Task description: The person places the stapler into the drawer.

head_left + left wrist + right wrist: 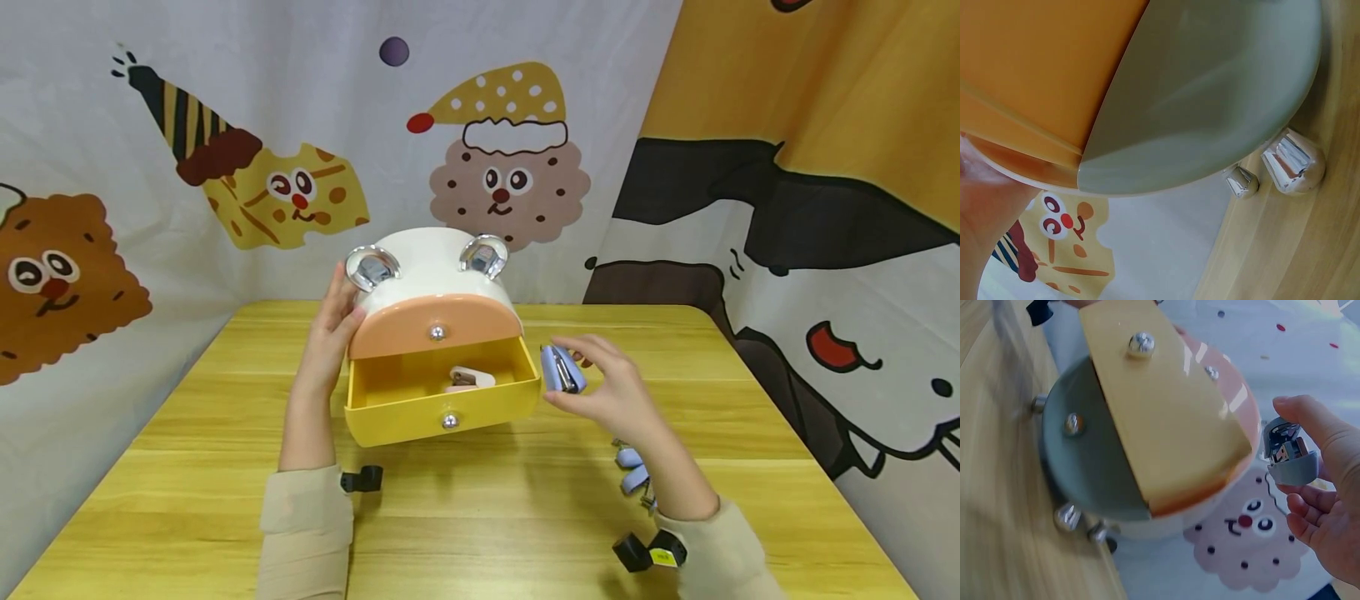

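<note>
A rounded drawer organizer (431, 262) with a white shell and two silver ears stands on the table, its yellow drawer (405, 427) pulled out. Inside that drawer lies a small white and pink object (474, 378). My left hand (324, 346) rests against the organizer's left side, fingers along the shell and thumb near the front edge. Just off the drawer's right corner, my right hand (606, 379) pinches a small light-blue stapler (561, 371) between thumb and fingers. The right wrist view shows the stapler (1291, 456) end-on, beside the organizer.
Several light-blue pieces with metal ends (632, 471) lie on the wooden table (480, 517) by my right forearm. Above the yellow drawer is a closed peach drawer (405, 327); below it, a grey-green one (1094, 459). A cartoon-printed cloth (300, 67) hangs behind.
</note>
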Available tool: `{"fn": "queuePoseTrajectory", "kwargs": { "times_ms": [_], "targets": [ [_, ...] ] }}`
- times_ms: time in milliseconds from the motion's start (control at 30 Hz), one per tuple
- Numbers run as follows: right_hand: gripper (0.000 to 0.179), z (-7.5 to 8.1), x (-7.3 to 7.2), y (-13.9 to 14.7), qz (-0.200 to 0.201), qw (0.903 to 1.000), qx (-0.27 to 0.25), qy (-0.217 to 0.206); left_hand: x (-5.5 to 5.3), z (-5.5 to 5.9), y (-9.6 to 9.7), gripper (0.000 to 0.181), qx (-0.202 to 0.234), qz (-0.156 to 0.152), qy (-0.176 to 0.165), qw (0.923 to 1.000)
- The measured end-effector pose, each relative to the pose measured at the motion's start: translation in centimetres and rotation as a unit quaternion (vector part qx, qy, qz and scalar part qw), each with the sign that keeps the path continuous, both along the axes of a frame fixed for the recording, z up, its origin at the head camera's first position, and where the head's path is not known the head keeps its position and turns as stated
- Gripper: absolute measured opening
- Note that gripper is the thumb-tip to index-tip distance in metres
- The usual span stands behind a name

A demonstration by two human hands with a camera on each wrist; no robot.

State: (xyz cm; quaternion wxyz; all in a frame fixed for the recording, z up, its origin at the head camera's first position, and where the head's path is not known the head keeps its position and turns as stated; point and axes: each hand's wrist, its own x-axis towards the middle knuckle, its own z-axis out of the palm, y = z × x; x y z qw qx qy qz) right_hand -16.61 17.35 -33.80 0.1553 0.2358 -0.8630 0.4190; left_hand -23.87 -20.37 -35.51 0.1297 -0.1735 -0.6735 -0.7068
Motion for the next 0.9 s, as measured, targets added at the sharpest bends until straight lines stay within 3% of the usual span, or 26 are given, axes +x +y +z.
{"fn": "queuePoseTrajectory", "kwargs": {
  "times_ms": [400, 667, 900],
  "targets": [
    [0.064, 1.9, -0.9, -4.8, 0.029, 0.9994, -0.012, 0.015, 0.1, 0.2, 0.0, 0.066, 0.001, -0.001, -0.004, 1.0],
    [0.067, 1.8, -1.7, -6.7, 0.036, 0.9985, -0.012, 0.039, 0.0, 0.0, 0.0, 0.066, 0.005, -0.003, 0.005, 1.0],
    [0.067, 1.2, -2.1, -6.7, 0.03, 0.9991, 0.003, 0.03, -0.1, 0.1, 0.1, 0.067, 0.009, -0.007, 0.009, 0.9999]
  ]
}}
